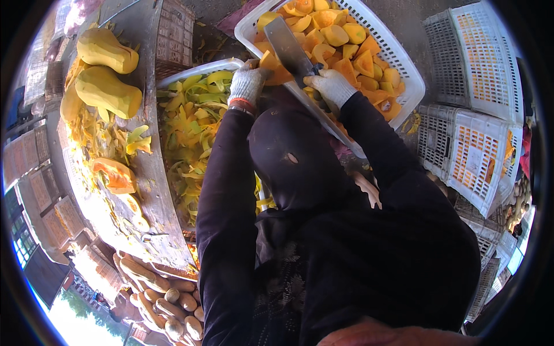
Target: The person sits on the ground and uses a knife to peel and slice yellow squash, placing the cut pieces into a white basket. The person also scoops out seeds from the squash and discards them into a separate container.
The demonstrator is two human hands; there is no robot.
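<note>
My left hand (248,82), in a white knitted glove, grips an orange piece of peeled squash (274,69). In my right hand (332,86), also gloved, is the handle of a wide-bladed cleaver (289,45), its blade pointing away from me beside the squash piece. Both hands are over the near side of a white plastic crate (413,93) that holds many cut squash chunks (336,35). To the left of my left arm, a second white crate (203,71) is filled with green and yellow peelings (190,138).
A worktable (158,190) on the left carries peeled squashes (108,91), a halved squash (114,175) and scattered peel. Unpeeled squashes (173,307) are piled below it. White stacked crates (474,151) stand on the right, and a slatted crate (174,36) adjoins the table.
</note>
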